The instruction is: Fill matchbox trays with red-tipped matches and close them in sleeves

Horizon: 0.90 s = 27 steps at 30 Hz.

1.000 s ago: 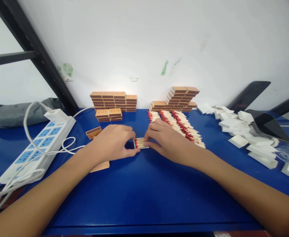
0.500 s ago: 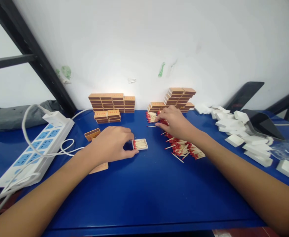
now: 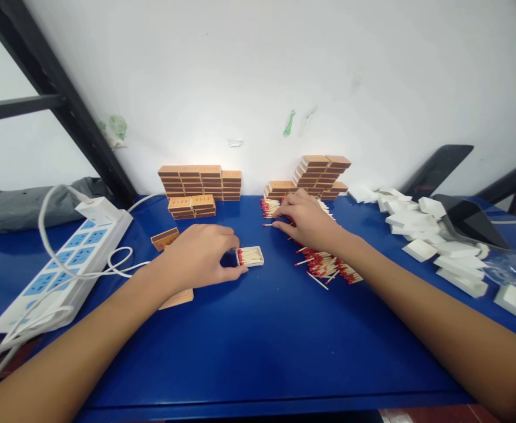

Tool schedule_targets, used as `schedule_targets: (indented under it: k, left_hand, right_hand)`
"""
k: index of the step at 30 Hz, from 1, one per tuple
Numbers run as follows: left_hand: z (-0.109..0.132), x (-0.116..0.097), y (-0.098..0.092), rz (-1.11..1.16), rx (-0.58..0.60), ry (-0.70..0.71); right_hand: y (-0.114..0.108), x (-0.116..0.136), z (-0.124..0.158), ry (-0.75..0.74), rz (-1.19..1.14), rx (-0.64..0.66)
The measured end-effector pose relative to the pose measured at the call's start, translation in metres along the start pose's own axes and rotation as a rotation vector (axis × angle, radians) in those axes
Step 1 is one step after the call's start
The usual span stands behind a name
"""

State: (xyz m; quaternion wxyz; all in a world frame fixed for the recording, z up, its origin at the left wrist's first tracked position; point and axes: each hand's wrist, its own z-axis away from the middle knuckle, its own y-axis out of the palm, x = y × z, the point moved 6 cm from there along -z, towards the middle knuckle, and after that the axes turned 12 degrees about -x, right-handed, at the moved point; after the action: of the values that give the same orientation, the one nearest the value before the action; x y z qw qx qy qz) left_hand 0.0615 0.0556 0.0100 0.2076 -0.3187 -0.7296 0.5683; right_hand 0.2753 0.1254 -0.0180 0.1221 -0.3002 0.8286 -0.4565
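Observation:
A small white matchbox tray (image 3: 259, 261) filled with red-headed matches lies on the blue table. My left hand (image 3: 202, 254) has its thumb and fingertips around the tray's left end, gripping it lightly. My right hand (image 3: 306, 218) is over the left part of a heap of loose matches (image 3: 323, 264), thumb and forefinger slightly apart. Beside the thumb tip lies a single match (image 3: 267, 224); more matches (image 3: 270, 207) lie just beyond the fingers. Part of the heap is hidden under the right hand. Orange matchbox sleeves (image 3: 177, 298) lie partly behind my left wrist.
Stacked matchboxes (image 3: 200, 182) stand against the wall at left, with a stepped stack (image 3: 317, 173) at right. White empty trays (image 3: 416, 223) are piled on the right near a black dustpan-like object (image 3: 471, 220). A power strip (image 3: 73, 258) with white cables occupies the left.
My right hand has shifted slightly left and down over the matches, uncovering some behind it. My left hand and the tray have stayed put.

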Motion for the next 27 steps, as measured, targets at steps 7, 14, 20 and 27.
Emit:
schedule_targets:
  k: [7,14,20,27]
  left_hand:
    - [0.000,-0.001,-0.002,-0.004,-0.006,0.004]
    - [0.001,0.000,-0.001,0.005,-0.004,0.002]
    - [-0.001,0.002,0.000,-0.029,0.005,-0.027]
    - [-0.001,0.002,-0.001,-0.040,-0.003,-0.017]
  right_hand:
    - [-0.001,0.004,0.000,-0.008,-0.080,0.019]
    - [0.001,0.016,0.000,-0.013,-0.131,0.065]
    - [-0.023,0.052,0.004,-0.046,-0.249,0.027]
    - [-0.026,0.100,0.016,-0.115,-0.282,0.091]
